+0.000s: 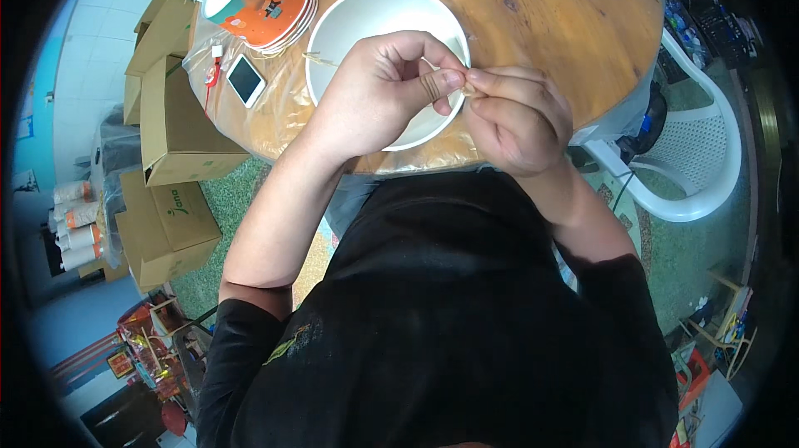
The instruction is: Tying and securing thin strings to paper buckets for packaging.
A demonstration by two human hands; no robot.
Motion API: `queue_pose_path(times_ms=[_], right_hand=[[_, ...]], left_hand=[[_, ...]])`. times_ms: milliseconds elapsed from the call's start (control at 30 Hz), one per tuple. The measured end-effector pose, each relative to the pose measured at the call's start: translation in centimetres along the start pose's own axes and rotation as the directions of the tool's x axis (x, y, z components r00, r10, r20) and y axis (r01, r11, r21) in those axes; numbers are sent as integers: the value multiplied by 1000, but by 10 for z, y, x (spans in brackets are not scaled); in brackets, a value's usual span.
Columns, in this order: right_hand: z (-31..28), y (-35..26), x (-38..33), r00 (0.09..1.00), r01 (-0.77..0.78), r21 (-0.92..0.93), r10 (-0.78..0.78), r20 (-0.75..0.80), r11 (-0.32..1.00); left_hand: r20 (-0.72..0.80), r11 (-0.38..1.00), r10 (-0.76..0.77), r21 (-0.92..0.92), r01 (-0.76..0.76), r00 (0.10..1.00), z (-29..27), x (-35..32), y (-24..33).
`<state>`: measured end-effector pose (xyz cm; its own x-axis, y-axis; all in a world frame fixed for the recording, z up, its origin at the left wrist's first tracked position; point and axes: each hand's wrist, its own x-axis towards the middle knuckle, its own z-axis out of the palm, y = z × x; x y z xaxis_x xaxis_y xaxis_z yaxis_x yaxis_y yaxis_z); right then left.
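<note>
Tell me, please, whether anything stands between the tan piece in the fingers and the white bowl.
Nothing visible does. The tan piece shows between the left hand and right hand, near the right rim of the bowl. The left hand hides part of the bowl's inside.

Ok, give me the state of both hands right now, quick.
Left hand: closed in a fingertip pinch; what it holds, if anything, cannot be told.
Right hand: closed, seemingly pinching a small tan bit, mostly hidden.

Round brown wood-grained table, glossy clear plastic sheet over it; round white bowl, smooth; brown cardboard box, matt.
</note>
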<state>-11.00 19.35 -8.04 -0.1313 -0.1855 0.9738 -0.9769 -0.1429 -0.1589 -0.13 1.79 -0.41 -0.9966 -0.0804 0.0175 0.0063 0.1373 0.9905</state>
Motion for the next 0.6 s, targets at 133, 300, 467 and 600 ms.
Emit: queue_pose_path(times_ms=[133,300,467,600], right_hand=[[-1,-7,4,997,-69,29,69,-17,997],[-6,-18,7,983,-174,91,178,-38,981],[-11,-28,8,970,-235,196,241,-10,952],[-14,-31,7,970,-238,198,242,4,951]], left_hand=[[12,997,-16,80,15,1000,3,0,2],[-2,983,-48,175,48,999,4,1,3],[-43,912,164,387,-135,986,0,-1,-7],[-60,846,238,502,-177,969,7,-3,5]])
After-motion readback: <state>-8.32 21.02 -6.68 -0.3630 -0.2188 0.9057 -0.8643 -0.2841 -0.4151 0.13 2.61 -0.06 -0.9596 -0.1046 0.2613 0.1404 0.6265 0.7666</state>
